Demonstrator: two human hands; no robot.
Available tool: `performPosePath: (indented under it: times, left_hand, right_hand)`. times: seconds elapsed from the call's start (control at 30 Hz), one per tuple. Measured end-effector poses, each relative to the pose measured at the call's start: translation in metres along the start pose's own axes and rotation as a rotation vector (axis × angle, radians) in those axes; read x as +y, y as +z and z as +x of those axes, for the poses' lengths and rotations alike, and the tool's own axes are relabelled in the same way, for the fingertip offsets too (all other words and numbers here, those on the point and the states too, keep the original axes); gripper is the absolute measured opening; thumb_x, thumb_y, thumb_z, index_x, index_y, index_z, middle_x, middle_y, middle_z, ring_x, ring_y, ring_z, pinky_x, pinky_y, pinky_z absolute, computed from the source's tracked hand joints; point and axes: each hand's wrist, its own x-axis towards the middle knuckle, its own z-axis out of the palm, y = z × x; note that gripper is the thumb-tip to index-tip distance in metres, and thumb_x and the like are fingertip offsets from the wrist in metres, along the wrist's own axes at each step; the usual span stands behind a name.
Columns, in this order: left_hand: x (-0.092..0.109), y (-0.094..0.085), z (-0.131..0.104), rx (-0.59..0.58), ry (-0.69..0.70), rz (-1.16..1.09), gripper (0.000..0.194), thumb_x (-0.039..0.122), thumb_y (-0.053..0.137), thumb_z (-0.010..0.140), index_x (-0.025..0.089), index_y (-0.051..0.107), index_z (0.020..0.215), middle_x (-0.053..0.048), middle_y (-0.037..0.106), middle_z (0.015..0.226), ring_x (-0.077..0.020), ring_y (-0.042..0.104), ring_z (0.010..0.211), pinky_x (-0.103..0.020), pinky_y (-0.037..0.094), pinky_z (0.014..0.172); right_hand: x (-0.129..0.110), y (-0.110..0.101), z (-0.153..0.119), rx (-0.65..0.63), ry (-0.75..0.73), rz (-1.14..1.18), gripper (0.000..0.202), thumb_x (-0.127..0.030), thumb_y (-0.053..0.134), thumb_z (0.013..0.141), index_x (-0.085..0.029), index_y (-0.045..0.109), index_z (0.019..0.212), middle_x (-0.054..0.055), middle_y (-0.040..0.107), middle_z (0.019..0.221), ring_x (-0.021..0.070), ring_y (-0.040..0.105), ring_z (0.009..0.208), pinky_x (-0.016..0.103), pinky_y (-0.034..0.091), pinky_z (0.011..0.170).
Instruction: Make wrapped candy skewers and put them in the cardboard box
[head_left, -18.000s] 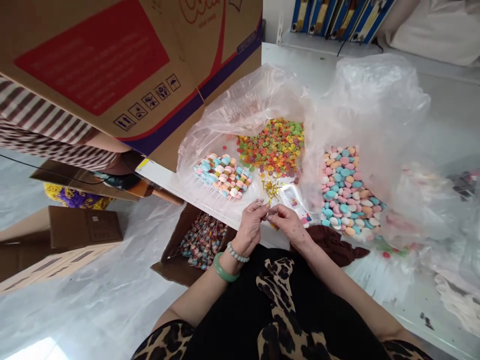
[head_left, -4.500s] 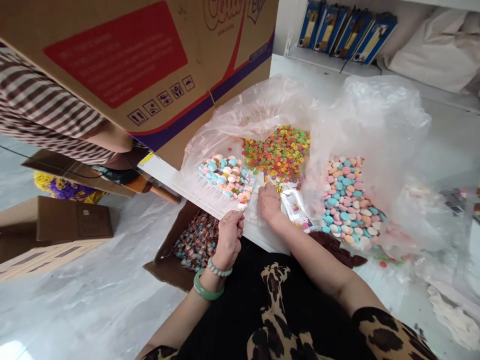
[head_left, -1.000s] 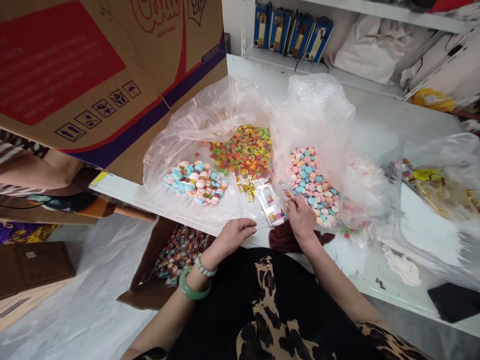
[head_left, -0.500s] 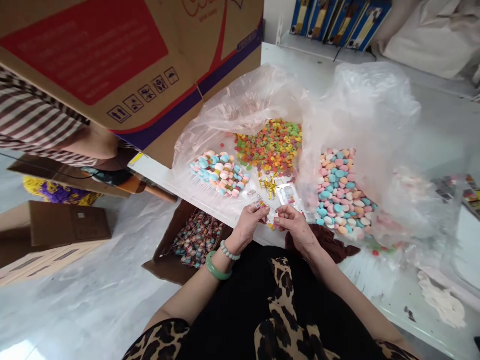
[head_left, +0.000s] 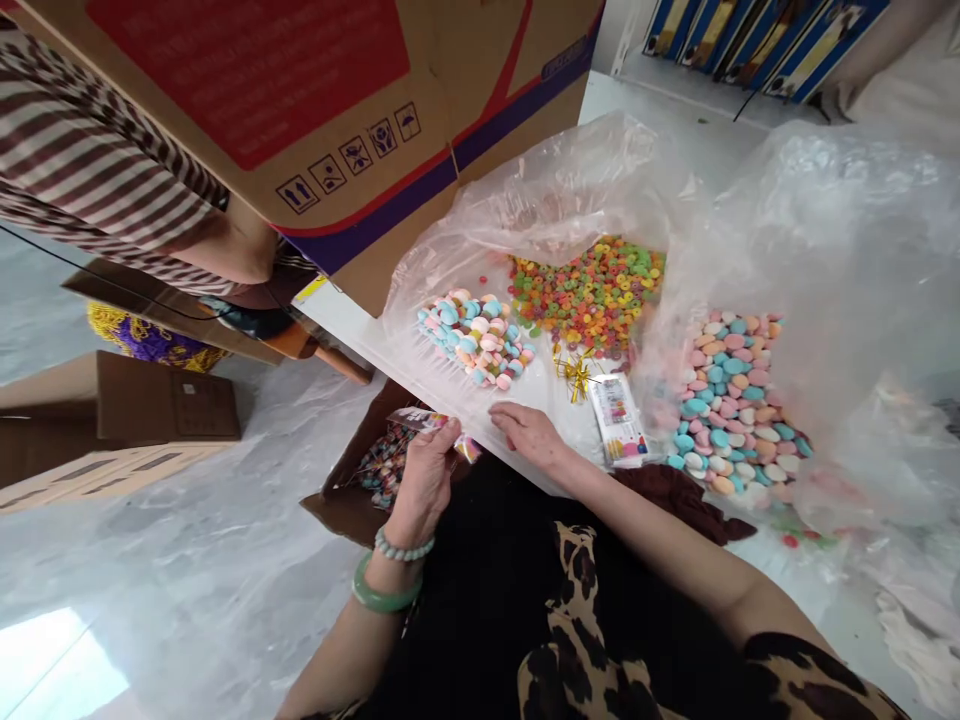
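Packet (head_left: 417,418) pinched in left hand (head_left: 427,475), long axis slanting down rightward, right hand (head_left: 531,435) released

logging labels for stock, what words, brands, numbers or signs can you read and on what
No words or numbers readable.
Large carton: signs include two up arrows, umbrella; lettering blurred.
White packet, floor box: too small.
Packet in left hand, blue boxes: blurred.

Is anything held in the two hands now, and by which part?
The left hand pinches a printed packet near its middle, with both ends showing beyond the fingers. The right hand appears to hold nothing.
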Motion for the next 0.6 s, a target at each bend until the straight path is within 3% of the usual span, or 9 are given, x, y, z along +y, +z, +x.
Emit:
performPosePath:
  times: [0.1, 0.23, 0.43, 0.6]
  left_hand:
    - [0.008, -0.010, -0.002, 0.011, -0.001, 0.008, 0.032, 0.040, 0.080, 0.066, 0.016, 0.068, 0.084, -0.001, 0.071, 0.079, -0.0135, 0.065, 0.066, -0.027, 0.052, 0.067]
    - [0.007, -0.012, -0.002, -0.017, -0.053, 0.024, 0.033, 0.039, 0.078, 0.065, 0.015, 0.068, 0.086, -0.003, 0.072, 0.080, -0.0175, 0.067, 0.072, -0.031, 0.054, 0.072]
    - [0.004, -0.007, 0.003, -0.058, -0.126, 0.006, 0.024, 0.025, 0.081, 0.057, 0.013, 0.068, 0.073, -0.001, 0.069, 0.070, -0.0122, 0.062, 0.060, -0.025, 0.051, 0.063]
    - [0.006, 0.008, 0.000, -0.144, -0.081, 0.063, 0.029, 0.031, 0.084, 0.060, 0.013, 0.069, 0.076, -0.001, 0.067, 0.067, -0.0106, 0.058, 0.056, -0.023, 0.045, 0.054]
  right_hand:
    - [-0.017, 0.007, 0.025, -0.025, -0.043, -0.415, 0.033, -0.039, 0.036, 0.098, -0.028, 0.061, 0.117, 0.003, 0.072, 0.103, 0.0207, 0.065, 0.088, 0.030, 0.043, 0.077]
    - [-0.018, 0.005, 0.027, 0.007, 0.057, -0.599, 0.031, -0.032, 0.035, 0.097, -0.024, 0.064, 0.106, 0.006, 0.071, 0.104, 0.0224, 0.065, 0.092, 0.030, 0.041, 0.074]
    - [0.024, -0.019, -0.012, 0.252, 0.116, -0.473, 0.023, -0.021, 0.038, 0.089, -0.022, 0.061, 0.086, 0.003, 0.069, 0.090, 0.0188, 0.061, 0.083, 0.028, 0.037, 0.070]
    - [0.052, -0.037, -0.017, 0.463, 0.236, -0.040, 0.013, -0.029, 0.044, 0.082, -0.023, 0.054, 0.077, -0.003, 0.062, 0.068, 0.0153, 0.053, 0.058, 0.026, 0.037, 0.061]
